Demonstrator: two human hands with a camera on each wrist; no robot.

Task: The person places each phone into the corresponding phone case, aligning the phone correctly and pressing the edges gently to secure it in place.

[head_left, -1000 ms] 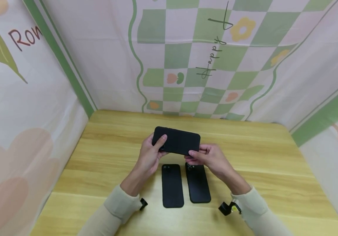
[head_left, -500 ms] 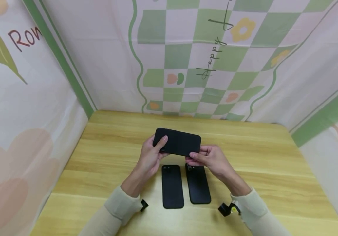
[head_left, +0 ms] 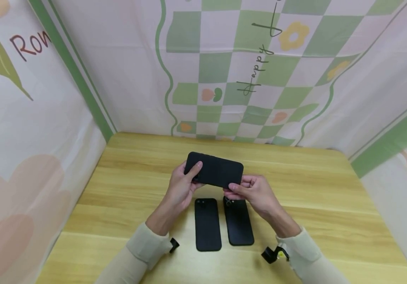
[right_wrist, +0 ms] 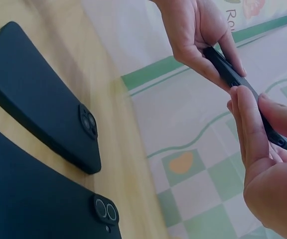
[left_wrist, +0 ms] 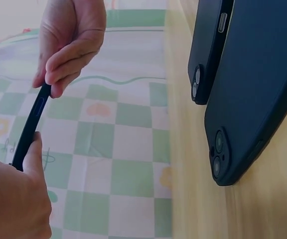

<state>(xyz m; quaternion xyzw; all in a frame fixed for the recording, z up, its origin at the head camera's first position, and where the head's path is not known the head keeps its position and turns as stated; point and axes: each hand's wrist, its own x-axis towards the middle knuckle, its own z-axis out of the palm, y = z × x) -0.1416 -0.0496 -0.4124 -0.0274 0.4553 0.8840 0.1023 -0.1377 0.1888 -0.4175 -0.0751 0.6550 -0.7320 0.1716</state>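
Observation:
In the head view a black phone (head_left: pixel 221 171) in a matt black case is held up lengthwise above the table, tilted so its right end sits lower. My left hand (head_left: pixel 179 191) grips its left end, thumb across the broad face. At the lower right corner my right hand (head_left: pixel 258 193) pinches the phone, thumb in front and fingers behind. Both wrist views show the held phone (left_wrist: pixel 30 127) nearly edge-on. Below the hands, a second black phone (head_left: pixel 208 227) and a third black phone (head_left: pixel 240 225) lie side by side, camera lenses upward; the right hand covers part of the third's top end.
The light wooden table (head_left: pixel 136 157) reaches back to a hanging cloth (head_left: pixel 217 63) with green checks and lettering. More patterned cloth (head_left: pixel 43 130) encloses the left side. Small black wrist cameras (head_left: pixel 270 255) stick out from the sleeves near the tabletop.
Both hands keep the same grip. The held phone has shifted very slightly to the right; the two phones on the table stay in place.

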